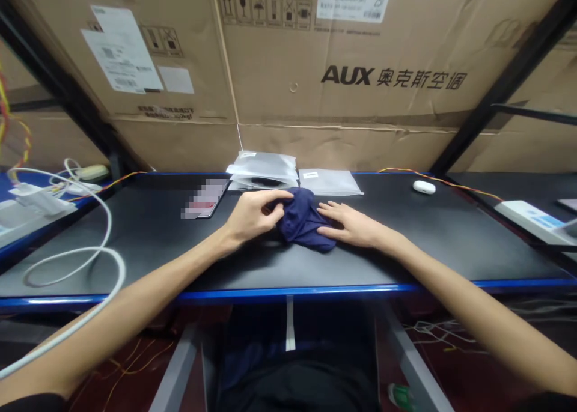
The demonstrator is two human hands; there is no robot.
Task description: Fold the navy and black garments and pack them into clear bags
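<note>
The left hand's fingers are curled, thumb and forefinger set slightly apart with their tips against the near-left side of a crumpled navy cloth; whether they pinch it, I cannot tell. The right hand's fingers are spread loosely over the cloth's right side, not closed around it. The cloth lies on the black table, between both sets of fingers. Just beyond the left fingers sits a stack of frosted bags; beyond the right fingers lies a single flat bag. Left of the left fingers is a phone. Well to the right of the right fingers rests a small white case. Farther left loops a white cable. Behind everything stand large cardboard boxes.
</note>
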